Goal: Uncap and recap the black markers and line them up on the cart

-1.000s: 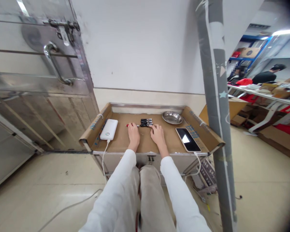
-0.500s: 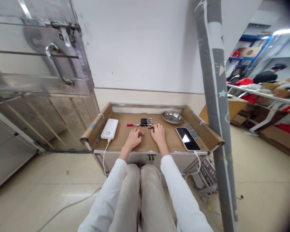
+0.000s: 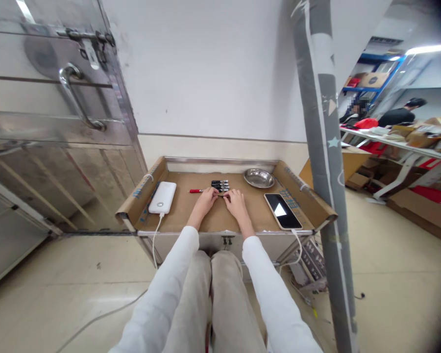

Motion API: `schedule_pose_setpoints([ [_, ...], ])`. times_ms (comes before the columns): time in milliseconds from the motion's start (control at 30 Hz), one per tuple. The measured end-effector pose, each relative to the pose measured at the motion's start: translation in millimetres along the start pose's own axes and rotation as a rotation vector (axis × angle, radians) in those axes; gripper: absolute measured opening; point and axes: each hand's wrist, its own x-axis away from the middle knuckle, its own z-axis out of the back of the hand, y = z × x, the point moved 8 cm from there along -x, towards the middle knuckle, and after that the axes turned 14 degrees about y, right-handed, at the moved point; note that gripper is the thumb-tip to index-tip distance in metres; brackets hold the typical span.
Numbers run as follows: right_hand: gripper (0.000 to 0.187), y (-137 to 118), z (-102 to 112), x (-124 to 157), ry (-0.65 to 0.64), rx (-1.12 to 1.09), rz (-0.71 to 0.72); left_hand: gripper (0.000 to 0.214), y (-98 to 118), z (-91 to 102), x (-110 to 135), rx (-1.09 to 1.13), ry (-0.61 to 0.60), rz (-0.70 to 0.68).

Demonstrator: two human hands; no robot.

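Note:
My left hand (image 3: pixel 206 199) and my right hand (image 3: pixel 235 202) lie close together on the cardboard-covered table top (image 3: pixel 183 211). Between their pinched fingertips is a thin black pen-like piece (image 3: pixel 221 196), mostly hidden by the fingers; its exact kind is too small to make out. Just beyond the fingertips, several black pens (image 3: pixel 219 183) lie side by side in a small stack of rows. A red pen (image 3: pixel 195 190) lies to their left, its right end close to my left hand.
On the left sits a white power bank (image 3: pixel 162 197) with a cable. A phone (image 3: pixel 282 211), also cabled, lies at right, and a shallow metal bowl (image 3: pixel 259 178) stands behind it. Cardboard flaps (image 3: pixel 308 193) edge the table. A grey wrapped pole (image 3: pixel 325 147) rises on the right.
My left hand has moved forward and right to the black piece, closing its fingers on it. My right hand has drawn slightly left, still holding the piece. The view has shifted slightly.

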Motion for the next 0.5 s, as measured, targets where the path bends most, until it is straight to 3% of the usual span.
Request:
schedule_pose_setpoints([
  [267,0.015,-0.5,-2.8,-0.4,-0.044,-0.039,0.001,0.013,-8.3,-2.4,0.3,0.035,0.036,0.011],
  [500,0.016,-4.9,-2.8,-1.4,-0.069,-0.092,0.02,0.016,4.2,-6.3,1.6,0.095,-0.017,-0.052],
])
